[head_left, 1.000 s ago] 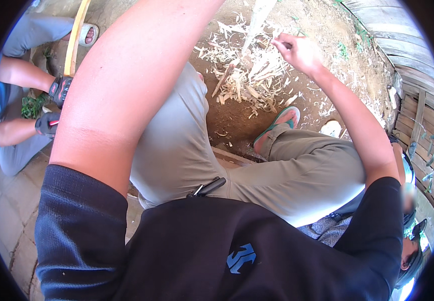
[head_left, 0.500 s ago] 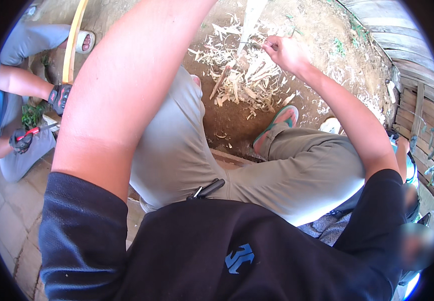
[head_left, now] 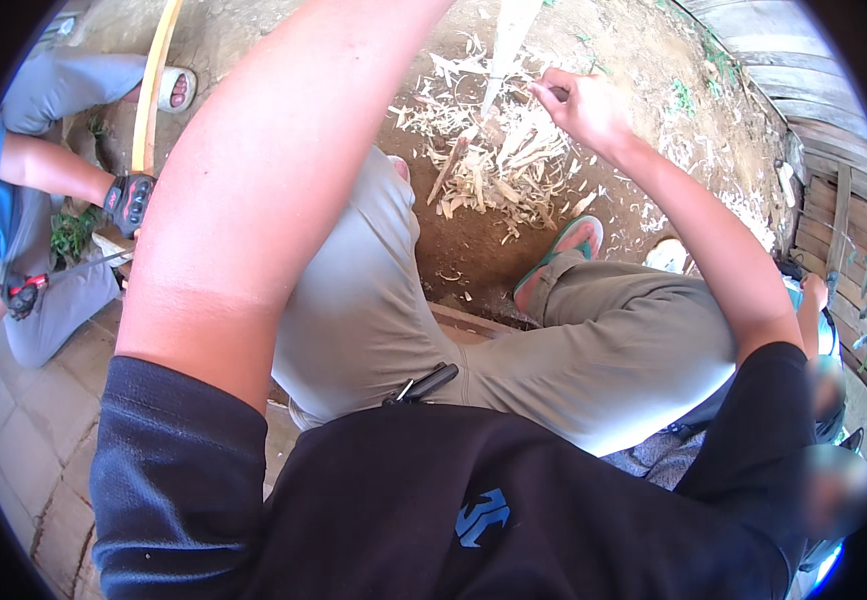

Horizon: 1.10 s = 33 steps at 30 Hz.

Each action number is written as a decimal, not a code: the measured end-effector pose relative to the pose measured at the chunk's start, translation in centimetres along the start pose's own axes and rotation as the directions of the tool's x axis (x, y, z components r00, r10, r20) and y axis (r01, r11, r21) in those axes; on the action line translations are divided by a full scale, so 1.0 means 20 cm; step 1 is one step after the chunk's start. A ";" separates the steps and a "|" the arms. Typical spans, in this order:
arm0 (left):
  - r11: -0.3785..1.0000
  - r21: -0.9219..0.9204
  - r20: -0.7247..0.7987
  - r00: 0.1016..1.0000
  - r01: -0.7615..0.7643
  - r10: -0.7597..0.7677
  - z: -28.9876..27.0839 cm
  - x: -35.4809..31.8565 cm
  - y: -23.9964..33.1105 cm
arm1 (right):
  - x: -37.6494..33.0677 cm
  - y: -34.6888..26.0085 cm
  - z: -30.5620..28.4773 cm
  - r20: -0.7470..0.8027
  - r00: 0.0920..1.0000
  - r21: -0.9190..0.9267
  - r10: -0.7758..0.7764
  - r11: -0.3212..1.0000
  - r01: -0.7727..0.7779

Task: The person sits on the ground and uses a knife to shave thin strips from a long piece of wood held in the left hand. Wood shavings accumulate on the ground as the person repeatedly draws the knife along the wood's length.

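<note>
My right hand (head_left: 583, 108) is closed, its fingers pinched around the end of a thin dark tool, perhaps a knife; glare and blur hide most of it. Beside those fingers a pale wooden strip (head_left: 515, 40) comes down from the upper edge, narrowing to a tip over the ground. Whether the tool touches the strip I cannot tell. My left forearm (head_left: 283, 130) reaches up out of the picture, so the left hand is hidden. Below the strip lies a heap of pale wood shavings (head_left: 503, 175), with a brown stick (head_left: 447, 170) in it.
At the left, a person with gloved hands holds a long bent pale strip (head_left: 148, 110) and a red-handled blade (head_left: 38, 284). My sandalled foot (head_left: 561, 255) rests beside the shavings. Wooden boards (head_left: 803, 65) line the right side. Another person's arm (head_left: 813, 300) shows at right.
The view has shifted slightly. My right hand has moved a little relative to the pale strip, and the tool shows less. At the left, the person's red-handled blade has changed its angle.
</note>
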<state>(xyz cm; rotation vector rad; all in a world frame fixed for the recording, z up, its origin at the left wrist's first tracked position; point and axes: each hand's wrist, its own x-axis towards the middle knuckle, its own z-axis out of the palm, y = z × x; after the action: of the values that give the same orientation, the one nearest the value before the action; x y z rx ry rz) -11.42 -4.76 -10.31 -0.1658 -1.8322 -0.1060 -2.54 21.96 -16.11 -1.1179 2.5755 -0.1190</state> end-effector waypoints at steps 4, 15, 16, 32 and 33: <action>0.962 -0.166 0.157 0.969 0.218 -0.193 0.12 -0.03 0.00 | 0.02 0.10 0.11 0.065 0.998 -0.032 -0.013 0.999 0.015; 0.924 -0.305 0.091 0.973 0.230 -0.212 -0.01 0.15 0.13 | 0.03 0.12 -0.15 -0.046 0.981 -0.032 -0.190 0.981 0.189; 0.933 -0.285 0.093 0.975 0.218 -0.200 -0.06 0.16 0.09 | 0.03 0.05 -0.21 -0.083 0.969 0.022 -0.232 0.972 0.234; 0.930 -0.314 -0.011 0.979 0.190 -0.204 -0.13 0.18 0.16 | -0.03 -0.03 -0.34 -0.064 0.986 -0.058 -0.155 0.987 0.151; 0.932 -0.310 -0.014 0.980 0.187 -0.201 -0.14 0.17 0.15 | -0.04 -0.08 -0.40 -0.030 0.994 -0.014 -0.103 0.995 0.102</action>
<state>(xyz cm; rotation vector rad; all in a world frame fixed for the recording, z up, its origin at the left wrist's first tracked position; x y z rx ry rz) -9.20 -2.04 -6.39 -0.1984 -1.7741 -0.5327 -3.56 21.05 -8.06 -1.2626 2.5488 -0.1455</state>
